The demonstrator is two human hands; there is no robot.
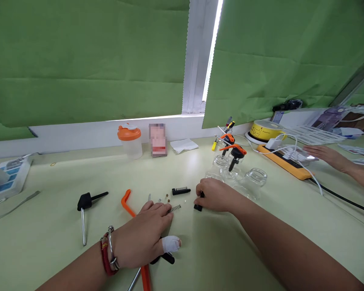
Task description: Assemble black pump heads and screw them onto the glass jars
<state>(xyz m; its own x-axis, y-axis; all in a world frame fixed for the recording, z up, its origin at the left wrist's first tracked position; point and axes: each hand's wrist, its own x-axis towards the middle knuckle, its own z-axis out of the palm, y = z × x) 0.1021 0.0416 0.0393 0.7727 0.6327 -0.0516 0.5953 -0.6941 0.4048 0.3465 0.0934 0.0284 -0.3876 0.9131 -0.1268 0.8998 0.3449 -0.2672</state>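
My left hand (144, 234) lies palm down with its fingers stretched out and white tape round the thumb. Beneath it are orange bent pieces (127, 204), a metal rod (135, 279) and a black part (168, 258), all partly covered. A small coil spring (176, 208) lies by its fingertips. To the right, my right hand (214, 195) closes its fingers on a small black plastic part (198, 207) at the table surface; most of it is hidden. Between the hands lies a black tube-like part with a spring on it (181, 191), near several tiny bits (166, 196).
A black knob with a metal rod (85, 202) lies left. Glass jars (256, 178) and orange-and-black pump tops (237, 151) stand right, before an orange power strip (285, 161). An orange-lidded cup (132, 141) stands behind. Another person's hand (330, 157) reaches in at right.
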